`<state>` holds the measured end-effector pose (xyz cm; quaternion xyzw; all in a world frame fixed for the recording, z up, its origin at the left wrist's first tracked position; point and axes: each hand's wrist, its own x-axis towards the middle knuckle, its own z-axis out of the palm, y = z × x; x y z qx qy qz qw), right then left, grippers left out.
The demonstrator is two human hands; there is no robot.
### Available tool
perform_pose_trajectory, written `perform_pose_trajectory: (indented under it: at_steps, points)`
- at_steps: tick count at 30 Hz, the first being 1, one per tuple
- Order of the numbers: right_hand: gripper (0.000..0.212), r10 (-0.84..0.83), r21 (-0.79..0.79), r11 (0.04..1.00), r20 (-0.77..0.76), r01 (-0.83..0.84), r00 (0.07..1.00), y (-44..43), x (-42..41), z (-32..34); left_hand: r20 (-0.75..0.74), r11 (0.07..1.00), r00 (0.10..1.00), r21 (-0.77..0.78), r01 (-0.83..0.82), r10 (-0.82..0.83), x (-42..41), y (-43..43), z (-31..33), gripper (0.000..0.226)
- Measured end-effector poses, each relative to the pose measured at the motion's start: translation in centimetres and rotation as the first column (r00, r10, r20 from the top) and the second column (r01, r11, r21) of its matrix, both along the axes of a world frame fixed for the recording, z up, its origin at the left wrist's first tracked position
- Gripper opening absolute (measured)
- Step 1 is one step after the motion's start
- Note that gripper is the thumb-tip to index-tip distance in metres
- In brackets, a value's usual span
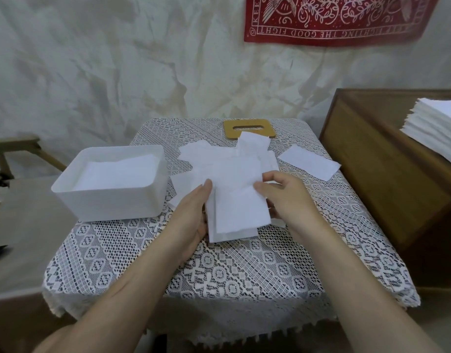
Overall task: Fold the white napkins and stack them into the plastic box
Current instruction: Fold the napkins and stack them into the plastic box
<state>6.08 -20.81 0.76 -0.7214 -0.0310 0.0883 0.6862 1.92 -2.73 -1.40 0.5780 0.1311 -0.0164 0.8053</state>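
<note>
A folded white napkin (241, 212) is held upright-tilted over the lace-covered table (219, 271). My left hand (193, 212) lies flat along the napkin's left edge with straight fingers. My right hand (288, 197) pinches its right edge between thumb and fingers. Behind it, several loose white napkins (219, 161) lie spread on the table, and one folded napkin (309, 161) lies apart at the right. The white plastic box (109, 200) stands at the table's left with folded napkins stacked inside.
A wooden lid with a slot (249, 126) lies at the table's back edge. A wooden cabinet (387, 179) at the right carries a tall stack of white napkins (441, 126). A red cloth (331, 19) hangs on the wall.
</note>
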Motion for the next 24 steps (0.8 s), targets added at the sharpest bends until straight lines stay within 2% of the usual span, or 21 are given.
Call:
perform_pose_trajectory:
  at_steps: [9, 17, 21, 24]
  points:
    - [0.008, 0.085, 0.009, 0.996, 0.024, -0.085, 0.996, 0.9, -0.2, 0.0, 0.001, 1.000, 1.000, -0.005, -0.009, 0.009, 0.1, 0.3, -0.3, 0.041]
    - [0.006, -0.061, -0.138, 0.988, 0.047, 0.067, 0.997, 0.5, 0.7, -0.8, 0.059, 0.999, 0.997, -0.002, 0.041, -0.041, -0.2, 0.2, -0.1, 0.022]
    - [0.007, -0.073, -0.160, 0.983, 0.080, 0.085, 0.994, 0.4, 0.7, -1.1, 0.061, 0.999, 0.997, 0.017, 0.041, -0.042, -0.2, 0.1, -0.2, 0.021]
    - [0.004, -0.046, -0.090, 0.995, 0.032, 0.048, 0.998, 0.5, 0.5, -0.7, 0.065, 0.999, 0.997, 0.014, 0.045, -0.046, -0.3, 0.1, 0.0, 0.021]
